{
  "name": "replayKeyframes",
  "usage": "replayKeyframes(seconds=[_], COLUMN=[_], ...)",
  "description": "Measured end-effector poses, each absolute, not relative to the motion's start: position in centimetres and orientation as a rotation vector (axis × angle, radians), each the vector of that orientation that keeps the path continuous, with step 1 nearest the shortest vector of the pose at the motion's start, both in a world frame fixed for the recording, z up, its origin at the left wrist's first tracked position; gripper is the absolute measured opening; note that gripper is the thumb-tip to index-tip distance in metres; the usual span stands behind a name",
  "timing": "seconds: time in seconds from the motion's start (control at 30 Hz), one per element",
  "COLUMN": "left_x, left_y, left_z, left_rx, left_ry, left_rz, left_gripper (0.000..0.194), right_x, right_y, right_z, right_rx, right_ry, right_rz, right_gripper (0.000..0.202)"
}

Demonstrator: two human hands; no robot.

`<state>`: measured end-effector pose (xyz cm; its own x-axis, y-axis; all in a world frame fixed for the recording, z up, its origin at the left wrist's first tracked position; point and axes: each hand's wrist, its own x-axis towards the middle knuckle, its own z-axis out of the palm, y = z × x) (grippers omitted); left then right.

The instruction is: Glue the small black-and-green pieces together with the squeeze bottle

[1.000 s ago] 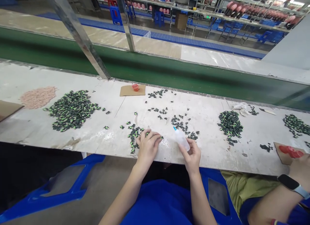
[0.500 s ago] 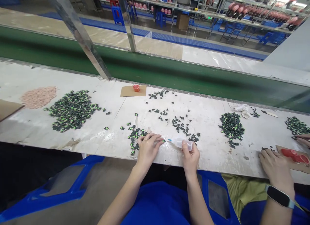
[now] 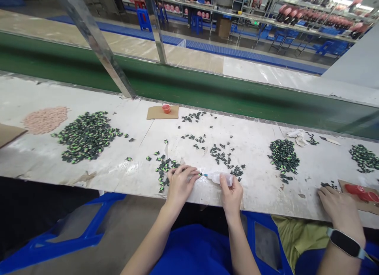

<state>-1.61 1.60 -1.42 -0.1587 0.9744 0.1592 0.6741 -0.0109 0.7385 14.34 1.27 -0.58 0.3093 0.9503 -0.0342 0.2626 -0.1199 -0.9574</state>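
Note:
Between thumb and fingertips, my left hand (image 3: 181, 183) pinches a small dark part with green on it (image 3: 200, 174), low over the white table (image 3: 118, 176). My right hand (image 3: 232, 194) is closed round a translucent squeeze bottle (image 3: 218, 177), which lies nearly level. Its blue nozzle tip (image 3: 205, 175) points left and is at or just beside the pinched part; contact cannot be made out. Next to my left hand is a loose cluster of black-and-green parts (image 3: 163, 170). Plain dark pieces (image 3: 220, 153) are scattered beyond my right hand.
Left stand a large black-and-green heap (image 3: 87, 136) and a pinkish heap (image 3: 45, 120). A red cup (image 3: 166, 108) rests on cardboard (image 3: 154, 113) at the back. At right are another dark heap (image 3: 283, 156) and a co-worker's hand (image 3: 340, 206). A metal post (image 3: 102, 53) rises behind the table.
The bottle and my right hand have shifted slightly left, bringing the tip closer to the pinched part. One of the co-worker's hands has left the view at the right edge.

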Motion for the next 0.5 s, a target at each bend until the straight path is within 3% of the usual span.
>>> replayKeyframes(seconds=[0.5], left_x=[-1.66], left_y=[1.61], left_z=[-1.40], left_rx=[1.692], left_ry=[1.880], left_rz=[0.980], left_gripper=[0.009], right_x=[14.44], right_y=[1.41], right_z=[-0.89], right_rx=[-1.591], right_ry=[-1.143], right_rz=[0.881], right_gripper=[0.037])
